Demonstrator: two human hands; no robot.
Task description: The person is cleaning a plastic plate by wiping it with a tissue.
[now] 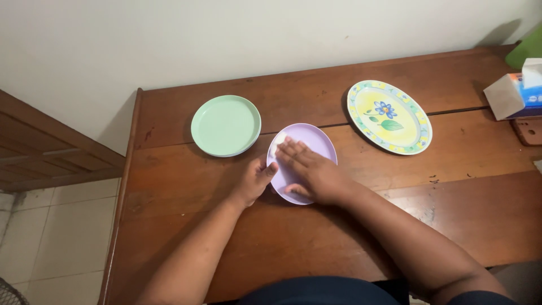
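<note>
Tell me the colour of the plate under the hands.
The plate is pale lilac, plain, without a pattern. It shows best in the head view.

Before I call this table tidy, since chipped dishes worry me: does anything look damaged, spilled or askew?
Nothing stands out. The green plate, purple plate and flowered oval platter lie flat and whole on the wooden table; only faint scuffs mark the wood.

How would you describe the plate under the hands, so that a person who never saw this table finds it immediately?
On the brown wooden table, three plates lie in a row. The lilac plate is the middle one, plain and round, with the left hand at its rim and the right hand flat on it. The green plate and the flowered oval plate lie untouched.
</note>
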